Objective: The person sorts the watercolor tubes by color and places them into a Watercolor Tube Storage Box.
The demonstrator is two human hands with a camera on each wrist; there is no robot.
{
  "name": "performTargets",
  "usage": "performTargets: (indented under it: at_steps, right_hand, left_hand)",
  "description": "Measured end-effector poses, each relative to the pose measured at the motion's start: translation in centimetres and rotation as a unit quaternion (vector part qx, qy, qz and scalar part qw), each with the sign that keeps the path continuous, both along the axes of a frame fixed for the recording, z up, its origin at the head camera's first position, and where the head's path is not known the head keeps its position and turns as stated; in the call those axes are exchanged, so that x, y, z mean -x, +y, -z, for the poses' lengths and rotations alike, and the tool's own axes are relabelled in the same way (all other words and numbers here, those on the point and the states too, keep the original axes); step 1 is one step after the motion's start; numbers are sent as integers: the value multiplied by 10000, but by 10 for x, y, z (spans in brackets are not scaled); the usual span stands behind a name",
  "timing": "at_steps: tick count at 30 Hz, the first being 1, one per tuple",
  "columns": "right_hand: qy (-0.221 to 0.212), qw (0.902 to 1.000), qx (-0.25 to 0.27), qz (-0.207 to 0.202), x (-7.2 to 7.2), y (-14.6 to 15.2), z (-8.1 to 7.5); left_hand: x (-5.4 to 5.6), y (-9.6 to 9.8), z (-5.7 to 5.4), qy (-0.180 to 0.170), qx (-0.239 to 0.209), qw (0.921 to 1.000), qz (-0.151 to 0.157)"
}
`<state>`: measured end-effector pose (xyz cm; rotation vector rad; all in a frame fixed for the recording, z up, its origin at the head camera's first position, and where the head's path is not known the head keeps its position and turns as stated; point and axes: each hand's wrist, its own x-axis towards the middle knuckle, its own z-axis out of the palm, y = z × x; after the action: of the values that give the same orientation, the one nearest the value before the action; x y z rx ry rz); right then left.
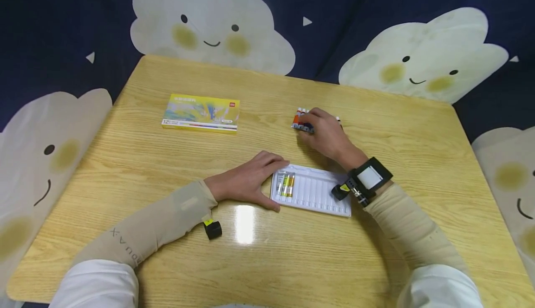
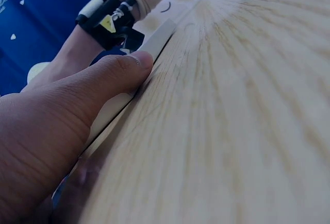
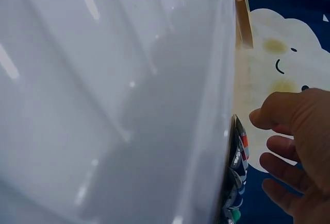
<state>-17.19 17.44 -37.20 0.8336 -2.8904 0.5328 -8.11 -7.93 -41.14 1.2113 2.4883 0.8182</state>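
A white plastic paint tray (image 1: 317,192) with narrow slots lies on the table in the head view. Three paint tubes (image 1: 286,185), one whitish, one yellow and one ochre, fill slots at its left end. My left hand (image 1: 251,178) grips that end, thumb along the near edge and fingers at the far edge. In the left wrist view its thumb (image 2: 118,74) presses the tray's side. Beyond the tray, my right hand (image 1: 326,134) hovers over a row of paint tubes (image 1: 300,118), partly covering them. The right wrist view shows its fingers (image 3: 283,167) loosely bent beside the tubes, nothing between them.
A yellow paint box (image 1: 200,113) lies flat at the back left of the wooden table (image 1: 167,252). Behind the table hangs a dark blue cloth (image 1: 317,1) with smiling clouds. A small white rim (image 1: 240,305) shows at the bottom edge.
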Motion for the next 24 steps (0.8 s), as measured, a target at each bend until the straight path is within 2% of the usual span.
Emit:
performTargets:
  at_steps: [8, 12, 24]
  right_hand:
    - [-140, 9992, -358, -53, 8, -7, 3]
    - [-59, 9990, -408, -187, 12, -9, 6]
    - [-241, 9976, -611, -238, 19, -15, 7]
  left_hand:
    - [0, -2, 0, -1, -25, 10000, -3]
    - [0, -1, 1, 38, -64, 10000, -1]
    - [0, -1, 0, 50, -29, 10000, -11]
